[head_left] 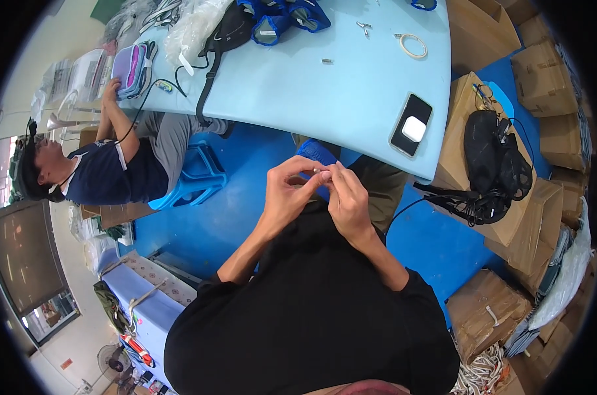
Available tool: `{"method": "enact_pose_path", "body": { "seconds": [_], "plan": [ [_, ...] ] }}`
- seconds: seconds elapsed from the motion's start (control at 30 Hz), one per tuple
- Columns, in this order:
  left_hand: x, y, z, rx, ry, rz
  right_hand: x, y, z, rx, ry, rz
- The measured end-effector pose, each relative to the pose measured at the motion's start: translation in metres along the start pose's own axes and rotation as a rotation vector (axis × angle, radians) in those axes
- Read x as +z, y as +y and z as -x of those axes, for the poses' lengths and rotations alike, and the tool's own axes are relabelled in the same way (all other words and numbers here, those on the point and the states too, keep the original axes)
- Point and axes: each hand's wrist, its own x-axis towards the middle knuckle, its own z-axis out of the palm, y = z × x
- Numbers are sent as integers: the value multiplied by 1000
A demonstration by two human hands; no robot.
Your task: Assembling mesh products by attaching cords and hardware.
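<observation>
My left hand [287, 191] and my right hand [348, 201] meet in front of my body, just off the near edge of the table. The thumb and fingers of each hand are pinched together, their tips touching at one small spot. A tiny pale bit shows between the fingertips, too small to name. Just behind and below the fingers is a blue mesh item [316, 153], partly hidden by the hands; whether they grip it I cannot tell.
On the light blue table [351, 92] lie a phone [404, 139] with a white case [414, 129], a tape roll [414, 45], small metal pieces [364, 28] and blue pouches [272, 26]. A co-worker [114, 164] sits left, touching a purple case [123, 64]. Cardboard boxes [542, 72] stand right.
</observation>
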Motion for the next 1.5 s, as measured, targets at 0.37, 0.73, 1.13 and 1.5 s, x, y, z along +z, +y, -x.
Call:
{"method": "enact_pose_path", "body": {
  "seconds": [0.37,0.73,1.13,1.5],
  "plan": [
    [-12,6,-13,261,326,230,1,-7,-6,98,-41,-75],
    [-11,5,-22,325,350,405,-11,-6,-7,172,-57,-76],
    [-23,27,-29,160,149,151,-16,0,-6,260,-8,-197],
    [-21,16,-36,83,-44,36,-15,-2,-8,137,-4,-124]
  ]
}}
